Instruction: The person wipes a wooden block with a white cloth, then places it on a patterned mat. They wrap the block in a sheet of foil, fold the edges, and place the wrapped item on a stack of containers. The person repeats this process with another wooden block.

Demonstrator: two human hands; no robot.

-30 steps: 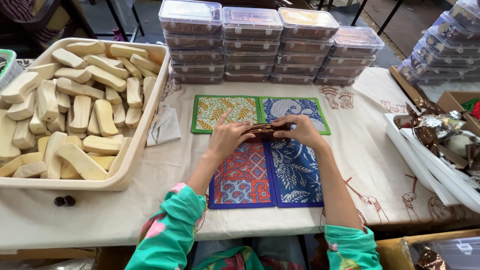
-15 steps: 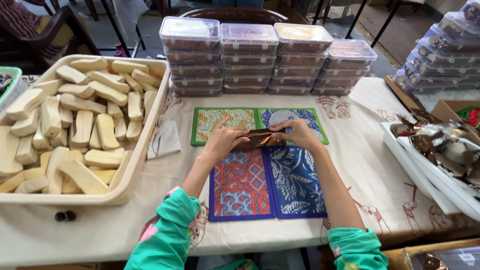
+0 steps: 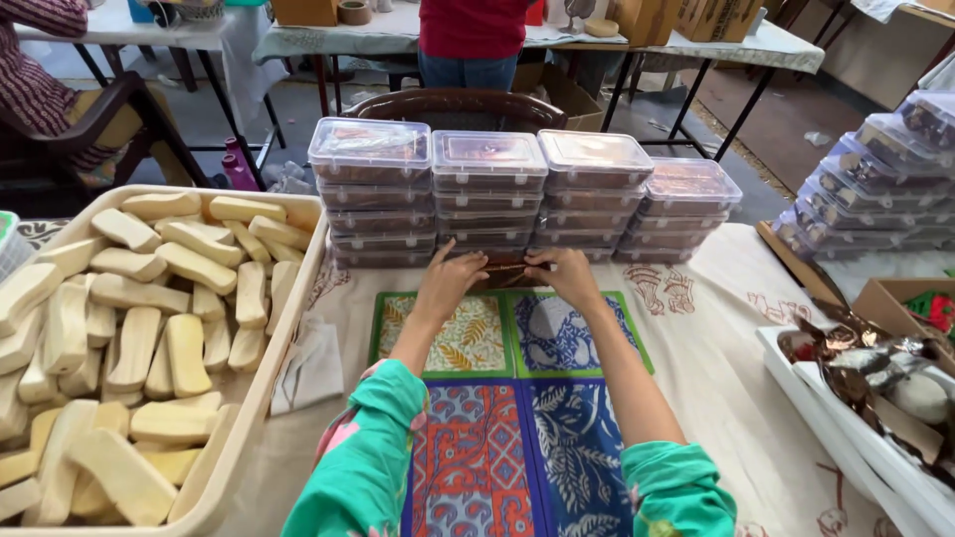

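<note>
My left hand (image 3: 450, 278) and my right hand (image 3: 564, 274) hold the two ends of a small brown foil-wrapped bar (image 3: 506, 272) between them. The bar is stretched out in front of me, at the foot of the stacked clear lidded boxes (image 3: 487, 194). Below my hands lie two green-edged patterned mats (image 3: 468, 338), and nearer to me two blue-edged mats (image 3: 473, 462). My sleeves are teal with pink flowers.
A big cream tray (image 3: 288, 308) full of pale wooden blocks (image 3: 149, 318) fills the left. A folded grey cloth (image 3: 310, 366) lies beside it. A white tray (image 3: 826, 418) with brown foil pieces stands right, more box stacks (image 3: 875, 194) behind. A person (image 3: 473, 40) stands beyond.
Both hands have carried the foil-wrapped bar away from me, from over the mats to the base of the box stacks. The view has tilted up.
</note>
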